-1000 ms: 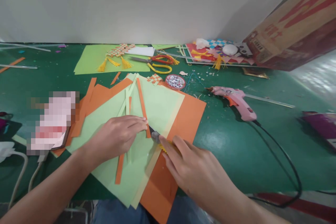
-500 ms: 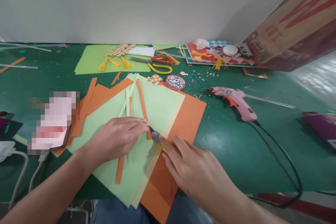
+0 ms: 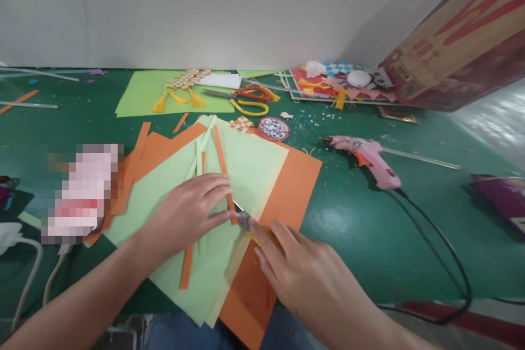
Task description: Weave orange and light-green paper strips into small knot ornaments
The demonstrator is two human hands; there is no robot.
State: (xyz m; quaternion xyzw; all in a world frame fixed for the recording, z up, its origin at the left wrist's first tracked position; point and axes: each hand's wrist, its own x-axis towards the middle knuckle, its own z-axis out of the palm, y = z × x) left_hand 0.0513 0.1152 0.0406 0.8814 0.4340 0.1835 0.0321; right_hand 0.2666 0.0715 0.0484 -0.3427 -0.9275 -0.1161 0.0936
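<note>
A plain, pale grey wall (image 3: 184, 11) rises straight behind the desk (image 3: 410, 229), its surface smooth, with a soft shadow darkening its right side. The desktop is deep green and glossy, scuffed and speckled in places, and spans nearly the full width. Light leaves a hazy glare (image 3: 334, 219) on it right of centre, and a brighter, whitish patch (image 3: 502, 95) shows at the far right. Below the front edge, at lower right, a dark red strip (image 3: 463, 317) crosses the greyish floor (image 3: 484, 342), both blurred.
</note>
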